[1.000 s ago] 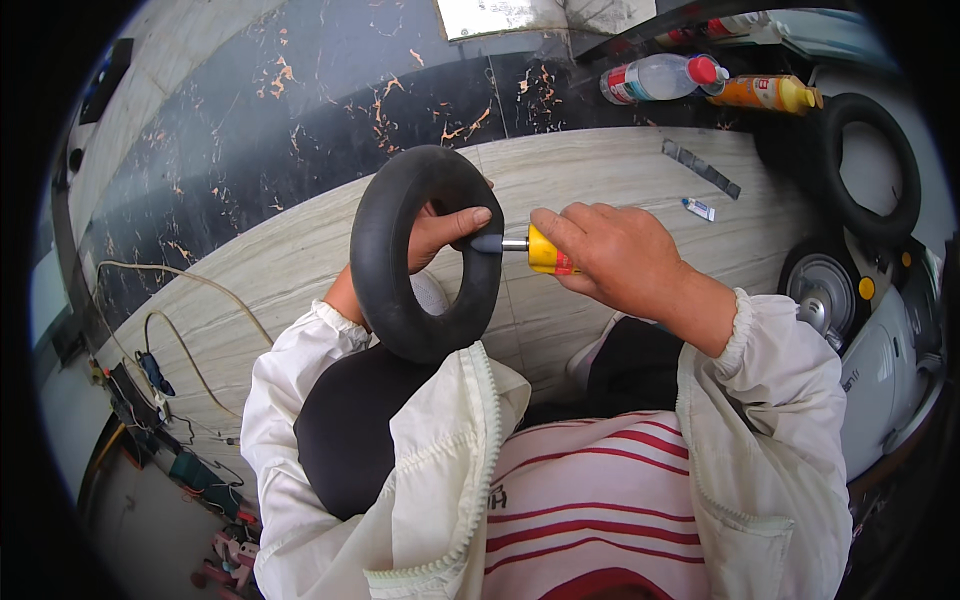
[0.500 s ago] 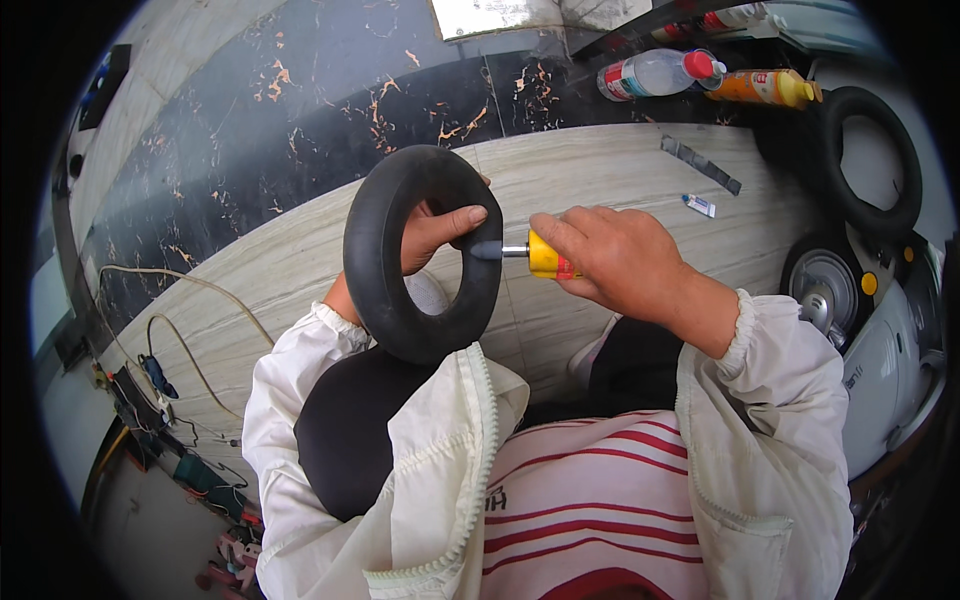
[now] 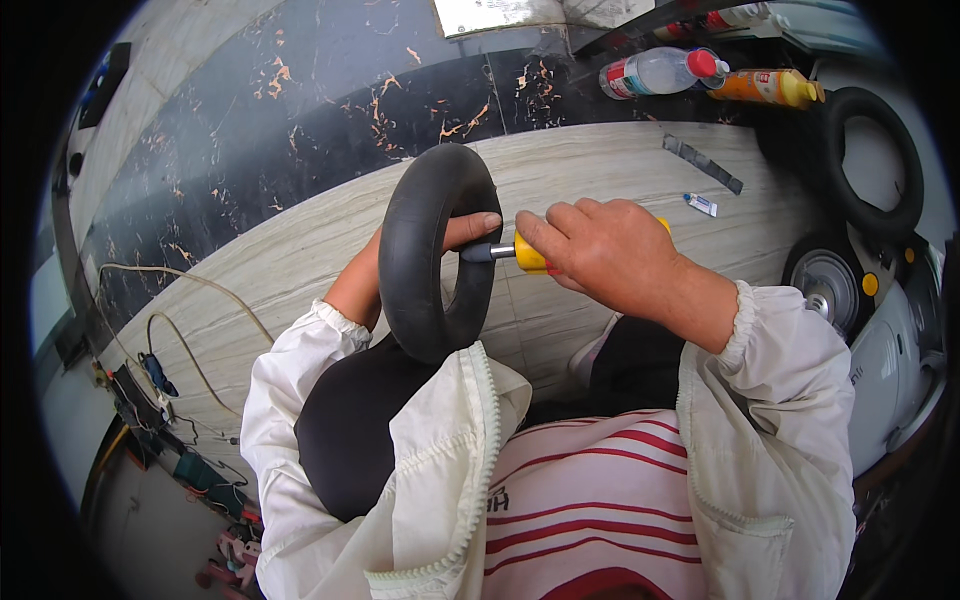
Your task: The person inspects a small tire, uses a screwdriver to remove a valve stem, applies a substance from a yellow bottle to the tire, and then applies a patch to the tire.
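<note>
At the left of the frame, a beige cord curves over the pale streaked floor, with a dark green box below it toward the lower left. Just left of the frame's middle, your left hand is closed around a black rubber ring, which you hold up on edge above your dark-clad knee; your thumb shows across its opening (the other fingers are hidden behind the rubber, so I cannot tell how they lie). At the ring's right side, the grey tip of a yellow-handled tool lies against the rubber, its short metal shaft pointing left. Your right hand, at the centre right, is wrapped firmly around that handle, whose yellow end peeks out behind your knuckles. Farther right, at the top, a clear bottle with a red cap lies on its side, with a grey strip and a small white-and-blue squeeze tube on the floor below. An orange bottle lies just beside the clear one, and near the right edge a silver-hubbed wheel sits below a second black ring.
</note>
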{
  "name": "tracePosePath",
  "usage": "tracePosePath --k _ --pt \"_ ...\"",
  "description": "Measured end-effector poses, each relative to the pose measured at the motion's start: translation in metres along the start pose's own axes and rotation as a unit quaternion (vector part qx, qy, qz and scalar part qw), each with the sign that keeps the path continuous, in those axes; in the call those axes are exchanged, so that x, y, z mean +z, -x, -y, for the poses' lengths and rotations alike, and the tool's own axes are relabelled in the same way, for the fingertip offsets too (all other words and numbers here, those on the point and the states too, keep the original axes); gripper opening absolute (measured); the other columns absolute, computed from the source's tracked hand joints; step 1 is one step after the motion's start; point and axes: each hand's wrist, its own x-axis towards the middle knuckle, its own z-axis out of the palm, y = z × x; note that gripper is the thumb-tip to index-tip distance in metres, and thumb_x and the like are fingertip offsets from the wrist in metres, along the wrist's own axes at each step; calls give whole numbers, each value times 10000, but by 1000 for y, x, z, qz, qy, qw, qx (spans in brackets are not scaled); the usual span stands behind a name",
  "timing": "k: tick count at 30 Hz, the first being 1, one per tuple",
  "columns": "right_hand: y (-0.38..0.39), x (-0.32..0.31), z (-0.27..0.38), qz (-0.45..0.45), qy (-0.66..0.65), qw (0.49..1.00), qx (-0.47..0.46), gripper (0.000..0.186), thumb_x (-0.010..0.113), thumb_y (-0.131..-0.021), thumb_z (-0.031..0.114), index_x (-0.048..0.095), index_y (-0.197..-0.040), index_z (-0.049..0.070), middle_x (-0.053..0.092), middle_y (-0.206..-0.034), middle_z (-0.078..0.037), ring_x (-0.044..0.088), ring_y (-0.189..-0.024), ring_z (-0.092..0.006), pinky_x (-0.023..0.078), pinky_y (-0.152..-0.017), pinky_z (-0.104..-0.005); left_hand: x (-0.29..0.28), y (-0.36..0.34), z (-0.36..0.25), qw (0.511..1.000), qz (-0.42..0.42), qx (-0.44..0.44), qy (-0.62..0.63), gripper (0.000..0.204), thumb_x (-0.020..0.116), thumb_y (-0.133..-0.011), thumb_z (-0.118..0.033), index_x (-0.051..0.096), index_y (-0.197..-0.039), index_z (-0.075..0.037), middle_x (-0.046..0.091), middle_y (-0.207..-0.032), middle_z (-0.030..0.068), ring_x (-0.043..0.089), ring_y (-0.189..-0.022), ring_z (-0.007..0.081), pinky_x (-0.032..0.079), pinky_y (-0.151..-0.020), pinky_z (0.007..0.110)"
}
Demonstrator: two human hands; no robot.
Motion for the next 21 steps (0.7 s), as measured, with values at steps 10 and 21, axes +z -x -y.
tracePosePath --k 10,21 --pt "-6 0 3 -23 -9 999 -42 385 755 -766 187 631 -1119 101 613 -786 -22 695 -721 -192 542 -535 -328 -3 -1 2 1000 1 30 -2 329 818 -875 -115 689 -1165 -28 727 -934 53 664 -872 121 554 -777 293" --pt "9 -8 -27 -34 -699 660 275 502 652 -979 298 501 -1375 29 625 -1241 -106 678 -938 -200 562 -801 -314 -29 -20 40 893 -269 -3 361 173 778 -933 -211 684 -1028 -100 705 -930 36 689 -804 138 557 -711 322"
